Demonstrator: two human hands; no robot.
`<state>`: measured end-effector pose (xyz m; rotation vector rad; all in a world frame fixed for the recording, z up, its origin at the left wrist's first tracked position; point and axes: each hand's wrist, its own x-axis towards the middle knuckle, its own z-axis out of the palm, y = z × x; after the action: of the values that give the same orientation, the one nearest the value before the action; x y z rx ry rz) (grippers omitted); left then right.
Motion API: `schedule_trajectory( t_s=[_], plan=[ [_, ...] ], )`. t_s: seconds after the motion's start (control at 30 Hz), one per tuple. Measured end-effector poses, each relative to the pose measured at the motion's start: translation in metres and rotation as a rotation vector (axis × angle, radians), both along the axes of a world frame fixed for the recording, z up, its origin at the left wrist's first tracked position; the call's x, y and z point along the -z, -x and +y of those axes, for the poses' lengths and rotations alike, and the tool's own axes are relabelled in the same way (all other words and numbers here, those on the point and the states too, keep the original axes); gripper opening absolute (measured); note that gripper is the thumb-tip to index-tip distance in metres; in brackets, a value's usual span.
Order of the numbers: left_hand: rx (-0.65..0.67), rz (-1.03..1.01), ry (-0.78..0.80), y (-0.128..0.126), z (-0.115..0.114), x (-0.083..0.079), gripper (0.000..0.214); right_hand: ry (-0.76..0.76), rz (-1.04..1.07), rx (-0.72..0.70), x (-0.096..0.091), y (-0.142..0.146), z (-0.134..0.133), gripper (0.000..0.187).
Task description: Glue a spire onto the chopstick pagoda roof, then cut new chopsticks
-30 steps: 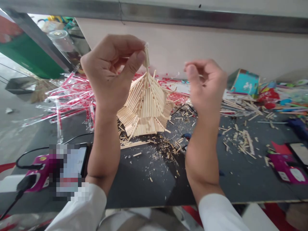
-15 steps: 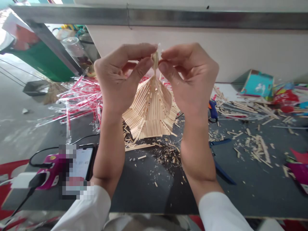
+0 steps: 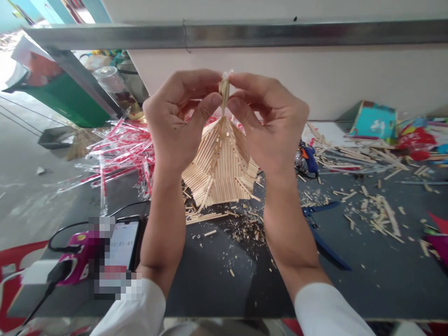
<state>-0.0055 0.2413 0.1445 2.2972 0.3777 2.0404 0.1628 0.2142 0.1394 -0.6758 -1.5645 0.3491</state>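
Observation:
A roof-shaped model made of thin wooden sticks (image 3: pixel 229 163) stands on the dark table, with flared lower edges and a narrow peak. At its top rises a slim bundled-stick tip (image 3: pixel 225 91) with whitish, clear-looking material at the very end. My left hand (image 3: pixel 177 121) pinches this tip from the left with thumb and forefinger. From the right, my right hand (image 3: pixel 276 121) closes thumb and forefinger on the same tip. The other fingers of both hands are curled and partly hidden. Behind my wrists, the model's side edges are covered.
Red-and-clear plastic wrappers (image 3: pixel 119 154) pile up at left. A phone (image 3: pixel 122 247) lies beside a purple power adapter (image 3: pixel 75 256). To the right are a blue glue gun (image 3: pixel 310 161), blue-handled pliers (image 3: pixel 327 249) and scattered stick scraps (image 3: pixel 381 217). A metal bar (image 3: pixel 245 35) crosses behind.
My right fingertips have come in closer against the tip, and both hands sit nearer together. The whole view has shifted slightly, so the scene appears lower.

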Motion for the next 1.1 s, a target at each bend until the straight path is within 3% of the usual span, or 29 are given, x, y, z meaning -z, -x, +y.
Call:
schedule_trajectory(
  t_s=[0.1,0.4,0.57,0.83,0.97,1.1],
  plan=[
    [-0.017,0.003,0.042,0.0,-0.003,0.0,0.027,-0.039,0.005,-0.005,-0.002,0.0,-0.002,0.022],
    [-0.01,0.05,0.009,0.001,0.0,-0.001,0.027,0.03,-0.121,0.131,-0.003,-0.001,-0.008,0.024],
    [-0.06,0.041,0.136,-0.001,-0.006,-0.001,0.03,0.073,-0.134,0.128,-0.003,-0.003,-0.009,0.026],
    [-0.045,0.059,-0.002,-0.001,-0.006,-0.003,0.025,0.058,-0.127,0.103,-0.002,-0.003,-0.009,0.027],
    [-0.015,-0.006,0.002,-0.002,-0.002,-0.001,0.026,0.07,-0.143,0.136,-0.001,-0.001,-0.007,0.028],
    [-0.018,0.006,0.02,-0.003,-0.003,0.0,0.03,0.105,-0.076,0.069,-0.001,-0.001,-0.007,0.028]
  ],
)
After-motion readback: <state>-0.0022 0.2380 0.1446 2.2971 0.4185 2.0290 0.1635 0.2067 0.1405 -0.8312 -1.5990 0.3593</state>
